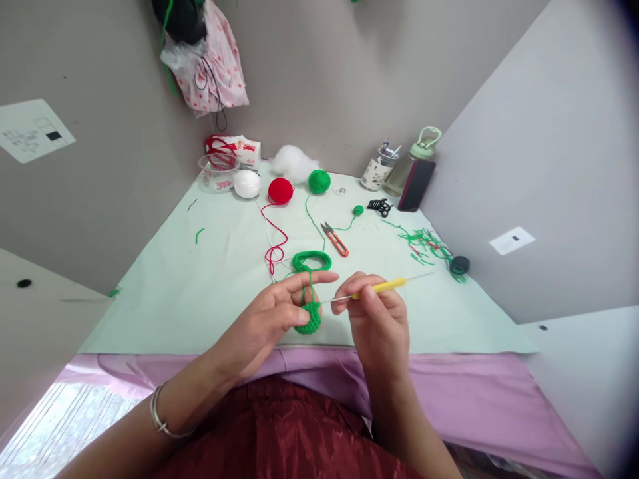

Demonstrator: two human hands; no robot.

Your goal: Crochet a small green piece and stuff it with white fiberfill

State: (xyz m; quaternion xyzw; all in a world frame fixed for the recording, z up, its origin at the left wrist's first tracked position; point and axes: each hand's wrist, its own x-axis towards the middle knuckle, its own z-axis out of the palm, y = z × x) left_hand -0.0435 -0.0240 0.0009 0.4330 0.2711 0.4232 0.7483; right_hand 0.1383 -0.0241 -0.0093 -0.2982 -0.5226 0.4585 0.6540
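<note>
Between the thumb and fingers of my left hand (272, 313) is a small green crochet piece (310, 319), rounded in shape. Its working yarn runs up over my outstretched left index finger. My right hand (377, 319) is closed around a crochet hook (384, 287) with a yellow grip and thin metal ends. The hook's left tip points at the piece's upper right edge; whether it is inside a stitch I cannot tell. Just beyond my left fingers lies a loose coil of green yarn (312, 261).
Orange-handled thread snips (335, 241) lie past the coil. Farther back sit balls of white yarn (247, 184), red yarn (280, 191) and green yarn (319, 181), beside white stuffing (293, 163). At right are green scraps (424, 241), black tape (459, 265), a phone (417, 185) and a bottle (405, 169).
</note>
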